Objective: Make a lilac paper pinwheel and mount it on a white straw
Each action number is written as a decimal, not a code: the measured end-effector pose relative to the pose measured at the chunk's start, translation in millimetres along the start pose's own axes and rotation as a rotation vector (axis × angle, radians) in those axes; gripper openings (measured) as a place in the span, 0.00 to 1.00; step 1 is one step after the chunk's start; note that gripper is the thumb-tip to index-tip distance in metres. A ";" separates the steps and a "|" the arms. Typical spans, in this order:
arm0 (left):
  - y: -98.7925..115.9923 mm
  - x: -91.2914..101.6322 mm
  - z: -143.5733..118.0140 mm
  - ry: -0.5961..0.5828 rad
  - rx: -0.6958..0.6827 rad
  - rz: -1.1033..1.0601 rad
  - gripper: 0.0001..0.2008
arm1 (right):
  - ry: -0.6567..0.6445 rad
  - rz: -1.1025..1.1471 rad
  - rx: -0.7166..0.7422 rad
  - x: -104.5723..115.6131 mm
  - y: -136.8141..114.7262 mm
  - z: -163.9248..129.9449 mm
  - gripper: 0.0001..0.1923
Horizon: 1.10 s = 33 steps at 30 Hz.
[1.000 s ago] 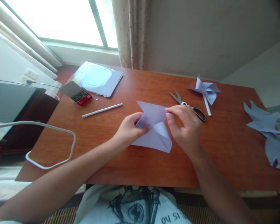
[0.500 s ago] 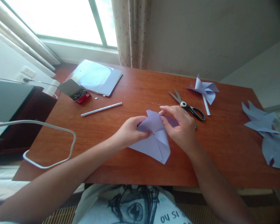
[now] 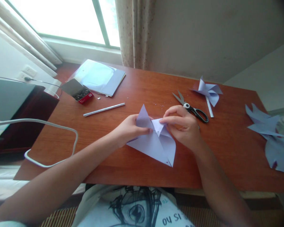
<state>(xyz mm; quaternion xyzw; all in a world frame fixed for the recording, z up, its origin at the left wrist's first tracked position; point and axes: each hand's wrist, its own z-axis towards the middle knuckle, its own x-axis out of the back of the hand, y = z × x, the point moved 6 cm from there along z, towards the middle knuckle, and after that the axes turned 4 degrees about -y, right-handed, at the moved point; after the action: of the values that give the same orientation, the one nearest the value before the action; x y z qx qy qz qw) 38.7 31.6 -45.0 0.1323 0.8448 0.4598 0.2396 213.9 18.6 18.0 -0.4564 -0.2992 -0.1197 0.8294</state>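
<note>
Both my hands are on a cut sheet of lilac paper with slits and small punched holes, held just over the front middle of the table. My left hand grips its left side, the thumb lying on top near the centre and the fingers underneath. One pointed flap stands up beside that thumb. With thumb and index finger, my right hand pinches a flap that is folded in toward the centre. Beyond the right hand lie open scissors with black and grey handles.
A rolled paper stick lies at left, near an open box of small metal pieces and a stack of folders. A finished paper pinwheel lies at back right. More cut paper sits at the right edge. A white cable loops at left.
The right flap has been bent in to the paper's centre by my right hand. My left thumb has shifted over the middle, and the left flap now points upward.
</note>
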 end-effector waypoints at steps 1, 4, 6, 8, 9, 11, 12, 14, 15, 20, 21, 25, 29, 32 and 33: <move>-0.1 0.6 -0.1 0.002 0.005 -0.003 0.21 | -0.012 0.001 0.014 0.0 -0.4 -0.1 0.15; -0.1 0.7 -0.1 -0.017 0.010 -0.020 0.22 | -0.047 -0.026 0.070 -1.5 -3.1 0.7 0.14; -0.8 1.0 0.0 -0.018 0.014 -0.033 0.23 | -0.055 -0.057 0.109 -2.8 -4.9 1.8 0.12; -1.3 1.7 0.0 -0.005 0.016 -0.042 0.24 | -0.054 -0.086 0.139 -4.1 -5.5 2.7 0.11; -1.4 1.9 0.0 0.000 0.015 -0.043 0.24 | -0.051 -0.096 0.148 -4.5 -5.4 3.0 0.11; -1.2 1.6 0.0 -0.001 0.012 -0.038 0.25 | -0.042 -0.107 0.154 -5.0 -4.5 3.3 0.10; -1.0 1.4 0.1 -0.002 0.011 -0.035 0.25 | -0.037 -0.109 0.150 -5.0 -3.9 3.4 0.11; -0.7 1.0 0.1 -0.006 0.011 -0.031 0.25 | -0.023 -0.113 0.130 -4.4 -2.5 3.2 0.11; -0.6 0.6 0.1 -0.010 0.011 -0.029 0.25 | -0.020 -0.115 0.120 -4.2 -2.0 3.1 0.12; -0.1 -0.2 0.4 -0.015 -0.010 -0.007 0.24 | -0.045 -0.144 0.128 -5.4 -2.6 2.3 0.10; 0.1 -0.2 0.5 -0.012 -0.017 -0.003 0.24 | -0.052 -0.155 0.135 -5.8 -3.1 2.1 0.09; 0.6 -0.7 0.5 -0.008 -0.029 0.008 0.23 | -0.014 -0.153 0.152 -3.3 -6.2 0.8 0.09; -0.7 -0.7 0.1 0.002 -0.011 -0.008 0.23 | 0.045 -0.110 0.162 1.6 -9.8 0.7 0.14; -0.7 -0.7 -0.3 0.007 -0.013 -0.021 0.21 | 0.053 -0.106 0.115 3.0 -8.7 1.8 0.14; -0.6 -0.8 -0.5 0.008 -0.015 -0.021 0.20 | 0.060 -0.104 0.096 3.5 -8.0 1.9 0.14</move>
<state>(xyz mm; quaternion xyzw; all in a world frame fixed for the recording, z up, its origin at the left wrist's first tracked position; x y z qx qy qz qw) 39.1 30.7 -45.1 0.1198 0.8435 0.4643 0.2422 212.1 16.0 26.4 -0.3960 -0.3030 -0.1619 0.8515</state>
